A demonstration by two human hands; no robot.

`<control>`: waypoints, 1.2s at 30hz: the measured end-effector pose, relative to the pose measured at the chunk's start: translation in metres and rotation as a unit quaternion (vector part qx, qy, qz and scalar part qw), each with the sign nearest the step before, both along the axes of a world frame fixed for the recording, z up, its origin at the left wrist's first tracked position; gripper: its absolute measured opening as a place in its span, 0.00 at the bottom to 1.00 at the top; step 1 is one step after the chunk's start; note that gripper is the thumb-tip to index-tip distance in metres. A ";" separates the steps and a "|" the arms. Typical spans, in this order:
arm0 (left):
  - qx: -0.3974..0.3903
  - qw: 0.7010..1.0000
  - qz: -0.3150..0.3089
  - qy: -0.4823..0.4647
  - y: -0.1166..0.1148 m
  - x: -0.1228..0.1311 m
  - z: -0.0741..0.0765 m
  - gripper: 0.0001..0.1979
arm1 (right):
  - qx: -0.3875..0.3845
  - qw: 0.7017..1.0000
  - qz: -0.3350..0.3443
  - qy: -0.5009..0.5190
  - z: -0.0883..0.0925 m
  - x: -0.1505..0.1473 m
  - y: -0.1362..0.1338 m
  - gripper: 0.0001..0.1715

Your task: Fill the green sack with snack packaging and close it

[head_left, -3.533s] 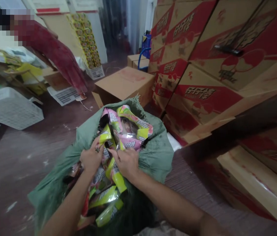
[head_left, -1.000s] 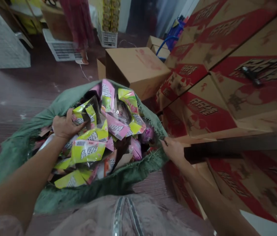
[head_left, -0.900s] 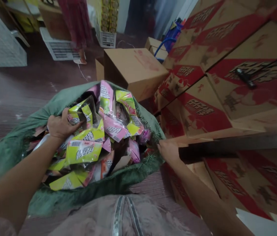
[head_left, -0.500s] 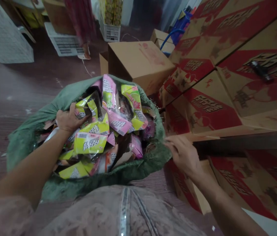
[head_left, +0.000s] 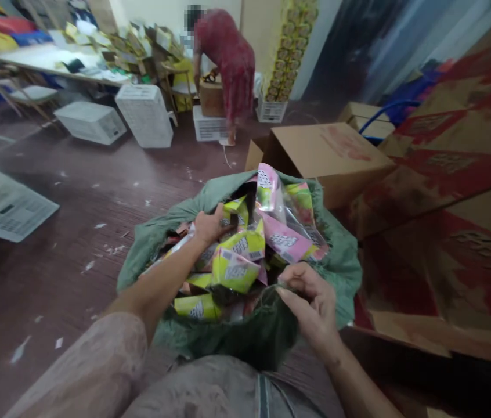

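Observation:
A green woven sack [head_left: 335,244], its mouth spread wide, sits right in front of me, full of snack packets [head_left: 237,270] in yellow-green and pink with clear plastic parts. My left hand [head_left: 209,227] lies on the packets on the left side of the opening, fingers apart and partly hidden among them. At the near right side, my right hand [head_left: 313,299] pinches the frayed rim of the sack between thumb and fingers. A pink packet [head_left: 286,237] lies just beyond that hand.
An open brown carton [head_left: 332,154] lies behind the sack. Red-printed cartons [head_left: 437,261] are stacked on the right. White crates [head_left: 145,116] stand on the floor [head_left: 97,197], strewn with scraps. Farther back, a person in red [head_left: 232,58] bends over a box near a cluttered table [head_left: 49,58].
My view has tilted up and turned left. My right hand has drawn the sack's rim inward, over the near right packets. My left hand stays on the packets.

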State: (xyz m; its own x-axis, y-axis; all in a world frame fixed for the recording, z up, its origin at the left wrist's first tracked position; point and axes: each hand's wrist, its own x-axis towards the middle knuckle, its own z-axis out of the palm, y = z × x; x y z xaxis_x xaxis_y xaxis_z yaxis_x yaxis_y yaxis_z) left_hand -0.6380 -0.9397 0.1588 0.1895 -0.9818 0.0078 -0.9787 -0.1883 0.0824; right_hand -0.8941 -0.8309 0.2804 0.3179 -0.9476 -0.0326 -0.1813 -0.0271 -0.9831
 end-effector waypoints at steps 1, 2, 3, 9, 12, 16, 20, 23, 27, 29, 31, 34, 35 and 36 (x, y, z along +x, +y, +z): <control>-0.006 1.000 0.002 0.004 0.005 -0.002 -0.001 0.42 | -0.004 1.000 0.010 -0.016 -0.002 0.011 -0.003 0.10; -0.010 1.000 0.004 0.009 0.009 -0.004 -0.002 0.43 | -0.006 0.999 0.028 -0.026 -0.006 0.020 -0.006 0.10; -0.014 1.000 0.007 0.014 0.013 -0.004 -0.003 0.44 | -0.005 0.998 0.048 -0.032 -0.009 0.027 -0.009 0.11; -0.033 0.999 -0.006 0.042 0.018 0.010 -0.001 0.42 | -0.034 0.996 0.081 0.002 -0.022 0.058 -0.037 0.24; -0.043 0.997 -0.020 0.054 0.013 0.015 -0.001 0.41 | -0.156 0.968 0.024 0.195 -0.042 0.080 -0.043 0.23; -0.059 0.995 -0.036 0.072 0.010 0.010 -0.009 0.41 | -0.358 0.868 0.086 0.334 -0.055 0.079 -0.043 0.15; -0.086 0.993 -0.041 0.075 0.011 0.011 -0.018 0.39 | -0.521 0.820 -0.004 0.236 -0.016 0.027 -0.083 0.08; -0.145 0.984 -0.057 0.084 0.014 0.023 -0.018 0.36 | -0.433 0.803 -0.298 0.283 0.003 -0.024 -0.149 0.16; -0.228 0.963 -0.078 0.120 0.011 0.042 0.004 0.33 | -0.106 0.934 -0.147 0.309 -0.031 -0.060 -0.218 0.30; -0.259 0.954 -0.072 0.134 0.003 0.038 0.030 0.32 | -0.065 0.958 -0.077 0.267 -0.051 -0.062 -0.225 0.28; -0.271 0.947 -0.097 0.144 -0.010 0.016 0.063 0.32 | -0.050 0.973 -0.068 0.216 -0.061 -0.062 -0.222 0.29; -0.226 0.941 -0.211 0.135 -0.034 -0.043 0.108 0.38 | 0.022 0.988 -0.010 0.154 -0.054 -0.073 -0.215 0.33; -0.189 0.941 -0.253 0.123 -0.041 -0.063 0.117 0.40 | 0.046 0.987 0.031 0.150 -0.049 -0.080 -0.213 0.33; -0.152 0.941 -0.280 0.112 -0.048 -0.082 0.123 0.41 | 0.061 0.983 0.070 0.156 -0.044 -0.087 -0.213 0.33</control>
State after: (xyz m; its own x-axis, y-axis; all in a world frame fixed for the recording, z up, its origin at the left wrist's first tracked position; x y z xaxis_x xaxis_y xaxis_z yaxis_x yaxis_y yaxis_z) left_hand -0.7199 -0.9877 0.2814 -0.3263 -0.8873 0.3259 -0.8690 0.4172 0.2660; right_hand -0.9807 -1.0440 0.2362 0.4018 -0.8778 -0.2608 -0.4775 0.0421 -0.8776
